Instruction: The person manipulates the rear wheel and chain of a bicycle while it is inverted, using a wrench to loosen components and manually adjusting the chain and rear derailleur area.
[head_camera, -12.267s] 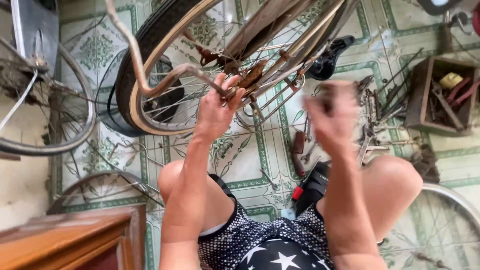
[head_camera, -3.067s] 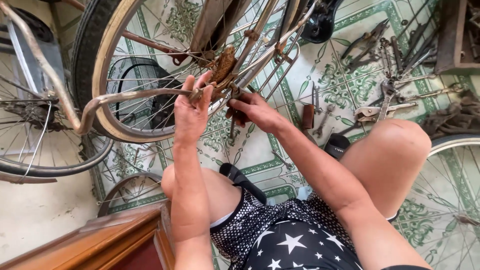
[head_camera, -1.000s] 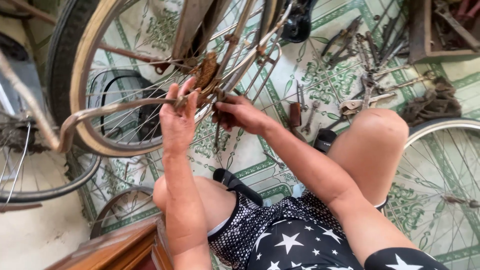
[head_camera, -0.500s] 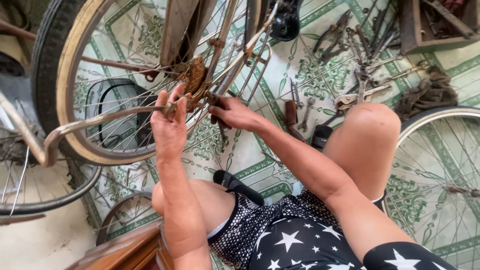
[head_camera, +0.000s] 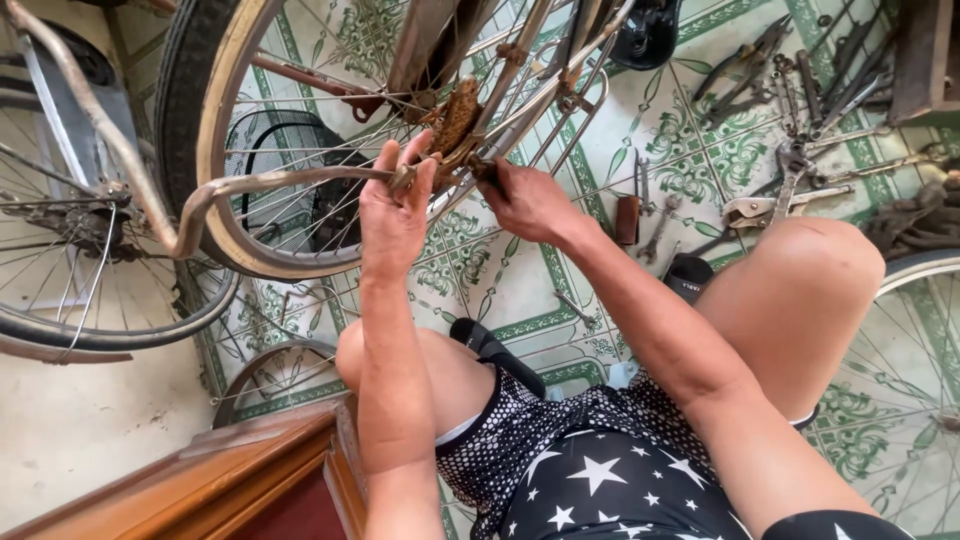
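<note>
I see both hands up at the rusty hub (head_camera: 455, 120) of the bicycle wheel (head_camera: 240, 200); left hand (head_camera: 395, 205) pinching the end of a bent metal stay (head_camera: 260, 185) beside the hub; right hand (head_camera: 525, 200) closed on something at the axle, can't tell what; spokes and frame tubes crowd the hub on all sides; a second wheel (head_camera: 90, 300) sits left, a third (head_camera: 900, 380) right; loose pliers and wrenches (head_camera: 790, 150) scattered on the tiled floor (head_camera: 500, 290), too many to count; wooden stool edge (head_camera: 220, 480) lower left.
</note>
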